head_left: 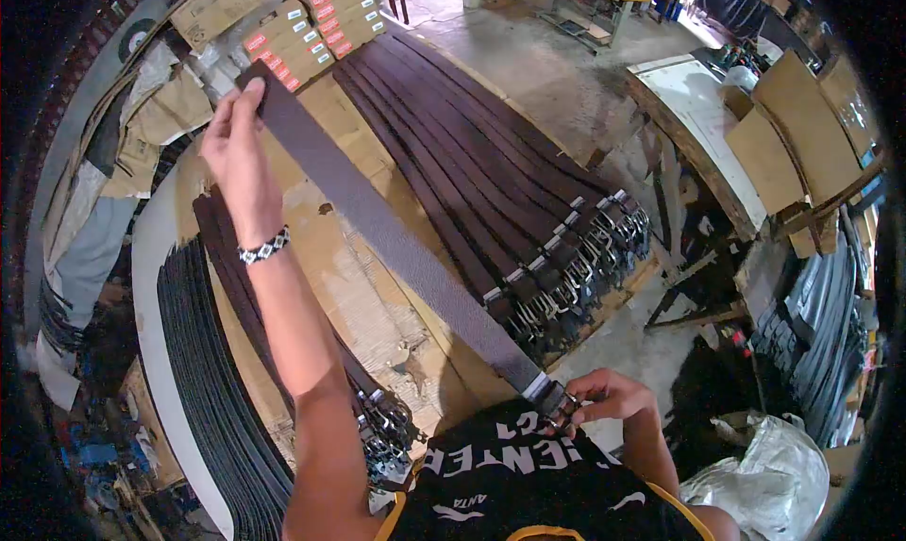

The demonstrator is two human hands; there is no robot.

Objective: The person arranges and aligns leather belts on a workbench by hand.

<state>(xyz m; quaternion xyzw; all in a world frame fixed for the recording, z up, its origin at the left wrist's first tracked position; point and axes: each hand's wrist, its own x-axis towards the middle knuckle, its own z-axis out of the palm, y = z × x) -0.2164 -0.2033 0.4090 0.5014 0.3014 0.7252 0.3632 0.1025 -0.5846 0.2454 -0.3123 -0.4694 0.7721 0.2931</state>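
One brown belt (396, 230) is stretched taut in the air above the cardboard-covered surface (377, 324), held between two hands. Its long axis runs diagonally: the plain tip points away to the upper left and the buckle (557, 401) end points back toward the person's chest. The left hand (236, 149), with one beaded bracelet (262, 248) on its wrist, pinches the tip between thumb and fingers. The right hand (609, 399) has its fingers curled closed on the buckle. Beyond the held belt lies one row of brown belts (472, 154), roughly ten side by side, all parallel to it with buckles at the near edge. One bundle of dark belts (226, 249) lies under the left forearm. A pile of black belts (193, 352), too many to count, lines the left edge.
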